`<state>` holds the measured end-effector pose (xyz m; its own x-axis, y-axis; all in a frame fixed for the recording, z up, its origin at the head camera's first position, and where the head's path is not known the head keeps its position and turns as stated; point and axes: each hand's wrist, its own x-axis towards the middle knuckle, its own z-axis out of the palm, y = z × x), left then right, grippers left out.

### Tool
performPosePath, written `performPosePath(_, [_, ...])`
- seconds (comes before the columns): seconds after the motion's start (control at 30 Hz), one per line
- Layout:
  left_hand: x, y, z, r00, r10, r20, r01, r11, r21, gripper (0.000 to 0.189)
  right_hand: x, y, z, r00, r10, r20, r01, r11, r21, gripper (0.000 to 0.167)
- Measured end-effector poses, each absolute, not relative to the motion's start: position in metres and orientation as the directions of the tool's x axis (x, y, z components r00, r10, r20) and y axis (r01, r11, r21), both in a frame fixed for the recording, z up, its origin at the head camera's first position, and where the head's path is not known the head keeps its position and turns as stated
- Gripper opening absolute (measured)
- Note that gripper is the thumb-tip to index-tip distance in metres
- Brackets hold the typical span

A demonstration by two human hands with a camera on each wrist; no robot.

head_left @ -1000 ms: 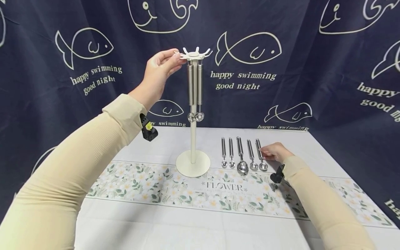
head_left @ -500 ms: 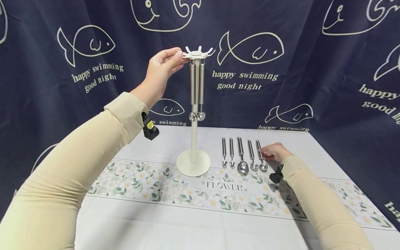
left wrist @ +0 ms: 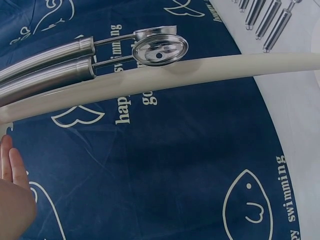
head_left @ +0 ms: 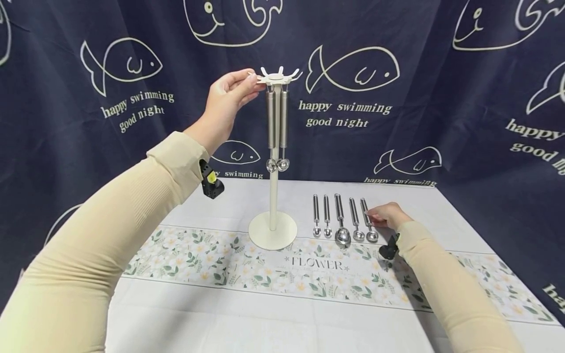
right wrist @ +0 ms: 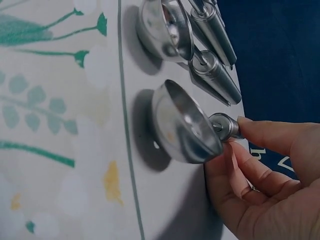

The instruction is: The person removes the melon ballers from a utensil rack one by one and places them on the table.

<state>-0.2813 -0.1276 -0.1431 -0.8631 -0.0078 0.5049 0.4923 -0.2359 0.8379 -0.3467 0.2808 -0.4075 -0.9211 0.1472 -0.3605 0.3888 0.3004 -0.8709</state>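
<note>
My left hand (head_left: pixel 227 100) pinches a hook at the left of the white utensil rack's top (head_left: pixel 276 78), thumb and fingers at its rim. Two steel melon ballers (head_left: pixel 284 122) hang from the rack, bowls down along the pole; one oval bowl (left wrist: pixel 160 50) shows a small hole in the left wrist view. On the table, my right hand (head_left: pixel 388 214) pinches the handle of the rightmost melon baller (head_left: pixel 372 235). In the right wrist view, its round bowl (right wrist: pixel 185 127) casts a shadow on the cloth, and thumb and fingers grip the handle, whose far end is hidden.
Left of the right hand, several more steel scoops lie in a row, among them a larger scoop (head_left: pixel 342 236). The rack's round base (head_left: pixel 272 240) stands on the white table (head_left: pixel 265 314) by a flowered runner (head_left: pixel 190 257). A dark blue fish-print curtain (head_left: pixel 185 113) hangs behind.
The rack's top swayed slightly right, then a little back left, with the left hand on it. The right hand keeps its grip on the melon baller, whose handle tilts a little more.
</note>
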Motion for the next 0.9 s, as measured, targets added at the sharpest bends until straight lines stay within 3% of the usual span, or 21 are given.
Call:
performPosePath(0.1, [-0.281, -0.128, -0.144, -0.861, -0.013, 0.509, 0.496, -0.241, 0.834, 0.032, -0.353, 0.285, -0.414, -0.915, 0.166, -0.367, 0.402, 0.306, -0.863, 0.024])
performPosePath(0.33, [-0.281, -0.127, -0.143, -0.859, -0.004, 0.512, 0.498, -0.237, 0.834, 0.032, -0.349, 0.281, -0.413, -0.911, 0.192, -0.365, 0.408, 0.293, -0.865, 0.016])
performPosePath(0.53, [-0.281, -0.127, -0.143, -0.861, -0.002, 0.509, 0.495, -0.24, 0.835, 0.027, -0.346, 0.284, -0.411, -0.913, 0.179, -0.367, 0.405, 0.277, -0.871, 0.028])
performPosePath(0.9, [-0.281, -0.129, -0.141, -0.865, 0.027, 0.501, 0.479, -0.252, 0.841, 0.016, -0.336, 0.29, -0.404, -0.916, 0.107, -0.387, 0.402, 0.242, -0.883, 0.008])
